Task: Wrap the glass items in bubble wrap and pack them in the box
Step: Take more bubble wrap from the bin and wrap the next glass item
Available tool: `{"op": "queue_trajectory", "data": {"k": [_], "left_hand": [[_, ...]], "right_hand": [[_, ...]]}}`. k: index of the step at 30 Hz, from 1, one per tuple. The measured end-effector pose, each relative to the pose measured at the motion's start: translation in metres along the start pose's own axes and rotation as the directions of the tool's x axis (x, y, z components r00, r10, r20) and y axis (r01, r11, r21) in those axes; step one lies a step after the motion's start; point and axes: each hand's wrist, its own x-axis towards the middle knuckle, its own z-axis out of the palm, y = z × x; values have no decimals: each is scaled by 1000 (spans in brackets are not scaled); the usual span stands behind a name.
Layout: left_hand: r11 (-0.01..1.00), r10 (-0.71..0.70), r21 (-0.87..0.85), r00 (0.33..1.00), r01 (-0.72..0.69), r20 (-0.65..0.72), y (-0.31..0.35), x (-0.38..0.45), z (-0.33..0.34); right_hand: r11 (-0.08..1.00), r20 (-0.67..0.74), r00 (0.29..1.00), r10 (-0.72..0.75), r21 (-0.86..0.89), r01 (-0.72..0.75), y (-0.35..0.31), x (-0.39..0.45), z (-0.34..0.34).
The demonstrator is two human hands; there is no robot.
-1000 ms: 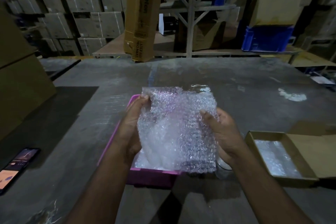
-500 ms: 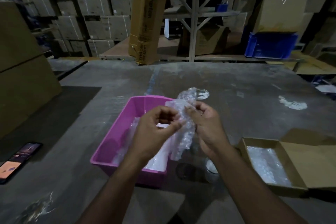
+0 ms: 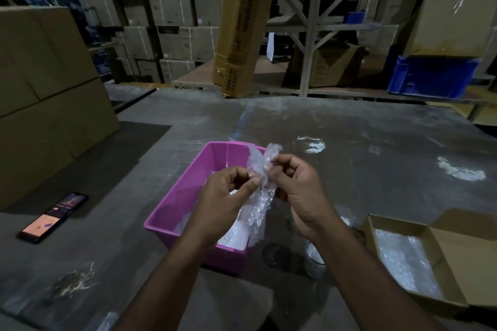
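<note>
Both hands, left (image 3: 228,191) & right (image 3: 295,185), pinch a scrunched bubble wrap strip (image 3: 262,183) above the pink bin (image 3: 172,212). Glass item (image 3: 314,252) sits on the tabletop nr the open box (image 3: 376,239), partly hidden under the rt forearm — a careless elbow could knock it over.

A dim warehouse. Grey concrete floor (image 3: 349,129) fills the middle of the frame, scuffed with pale patches. Stacked cardboard cartons (image 3: 172,21) line the upper left; a large brown box (image 3: 51,94) stands at left. Metal racking (image 3: 312,24) spans upper right, a blue crate (image 3: 430,78) beneath it.
</note>
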Motion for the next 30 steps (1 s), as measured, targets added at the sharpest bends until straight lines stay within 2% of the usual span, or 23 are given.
{"op": "queue_trajectory", "data": {"k": [4,8,10,11,13,14,15,17,19,22,23,25,28,30], "left_hand": [[997,-61,-55,998,61,-2,-2,3,-10],[994,-88,-67,991,81,-98,-4,12,-26],[999,-43,7,985,45,-169,3,16,-32],[998,0,68,982,13,-189,8,18,-35],[983,85,176,978,-52,-188,22,20,-41],[981,109,178,979,-78,-174,29,22,-44],[985,117,142,981,-95,-156,36,23,-46],[995,101,4,989,-101,-112,48,24,-48],[983,57,-172,998,-61,-25,58,25,-48],[923,-23,-378,991,73,134,67,24,-47],[908,-45,-405,985,110,165,69,24,-46],[891,-81,-425,978,157,191,71,26,-45],[899,-100,-408,982,159,163,70,31,-41],[925,-105,-355,990,133,99,68,33,-39]], "right_hand": [[1000,-8,1000,-3,29,3,1,-1,-3],[996,-24,999,41,-83,-43,13,-2,-10],[962,90,986,139,-250,-113,16,-5,-13],[916,212,955,208,-385,-115,15,-8,-15],[730,445,822,355,-681,53,13,-13,-21],[646,502,772,389,-746,159,12,-15,-21],[613,520,773,365,-759,221,10,-16,-21],[702,480,862,163,-671,241,2,-14,-15],[844,308,950,-57,-492,211,-6,-9,-12],[899,61,961,-271,-341,275,-22,-1,-9],[907,17,956,-292,-313,283,-28,1,-8],[937,8,973,-229,-269,222,-37,6,-5],[942,100,992,-74,-319,103,-46,10,-4],[937,163,985,-56,-332,108,-52,7,2]]}}
